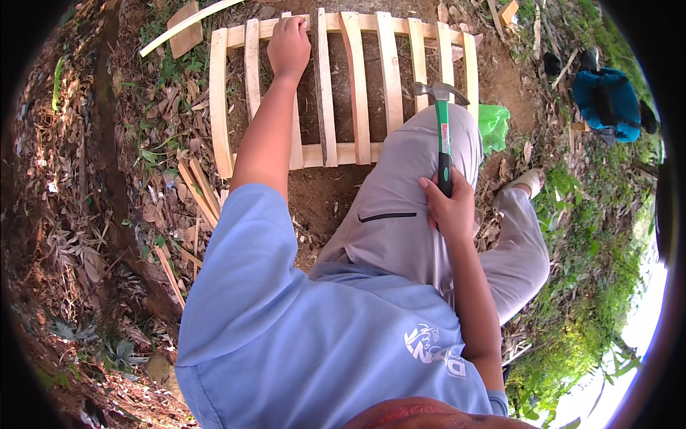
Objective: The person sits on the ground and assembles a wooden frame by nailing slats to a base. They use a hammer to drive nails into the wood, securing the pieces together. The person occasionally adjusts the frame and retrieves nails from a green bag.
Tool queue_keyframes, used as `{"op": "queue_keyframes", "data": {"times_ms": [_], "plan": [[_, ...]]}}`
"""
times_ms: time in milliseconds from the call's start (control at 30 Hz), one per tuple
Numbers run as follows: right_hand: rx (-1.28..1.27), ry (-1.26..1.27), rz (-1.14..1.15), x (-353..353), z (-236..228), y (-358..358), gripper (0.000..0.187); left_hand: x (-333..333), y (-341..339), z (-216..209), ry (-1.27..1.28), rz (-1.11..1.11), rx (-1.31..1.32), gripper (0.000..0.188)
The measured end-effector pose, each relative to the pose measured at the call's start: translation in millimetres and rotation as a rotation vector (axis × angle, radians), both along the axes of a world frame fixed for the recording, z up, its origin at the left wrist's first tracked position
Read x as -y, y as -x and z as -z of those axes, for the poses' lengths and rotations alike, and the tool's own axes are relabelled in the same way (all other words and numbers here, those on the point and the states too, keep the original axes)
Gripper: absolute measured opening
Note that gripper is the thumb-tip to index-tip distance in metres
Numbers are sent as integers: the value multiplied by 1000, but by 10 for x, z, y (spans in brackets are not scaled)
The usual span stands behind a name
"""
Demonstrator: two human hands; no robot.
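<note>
A pale wooden frame [356,79] of several slats across two long rails lies on the ground in front of me. Over the far rail, at the end of one slat [296,136], my left hand [289,48] is closed with its fingers bunched. What its fingertips pinch, if anything, is hidden. In my right hand [451,206] is a claw hammer [444,136] with a green and black handle, gripped low. Its metal head points away from me, above my bent knee and near the frame's right slats.
Loose wood strips [199,191] lie among dry leaves to the left. A curved strip [191,27] and a flat board [186,30] are beyond the frame's left corner. A green plastic bag [493,127] sits by my knee; a teal bag [607,104] lies far right.
</note>
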State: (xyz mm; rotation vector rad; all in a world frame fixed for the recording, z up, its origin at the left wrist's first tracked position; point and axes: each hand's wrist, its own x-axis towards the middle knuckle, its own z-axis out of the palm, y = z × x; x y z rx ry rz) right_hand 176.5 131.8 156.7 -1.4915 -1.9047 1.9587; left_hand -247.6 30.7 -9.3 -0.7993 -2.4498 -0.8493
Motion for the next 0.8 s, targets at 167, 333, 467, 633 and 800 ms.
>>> {"op": "queue_keyframes", "data": {"times_ms": [167, 333, 467, 633, 800], "plan": [[13, 2, -9, 42, -61, -18, 28, 13, 106, 45, -118, -68, 79, 18], [18, 3, -49, 46, -89, -45, 30, 30, 170, 66, -259, -147, 142, 21], [13, 2, -48, 68, -77, -76, 29, 87, 227, 111, -306, -160, 202, 22], [21, -18, -56, 50, -73, -66, 32, 61, 199, 16, -359, -183, 264, 22], [30, -34, -75, 20, -56, -26, 35, -19, 40, -164, -179, -111, 117, 18]]}}
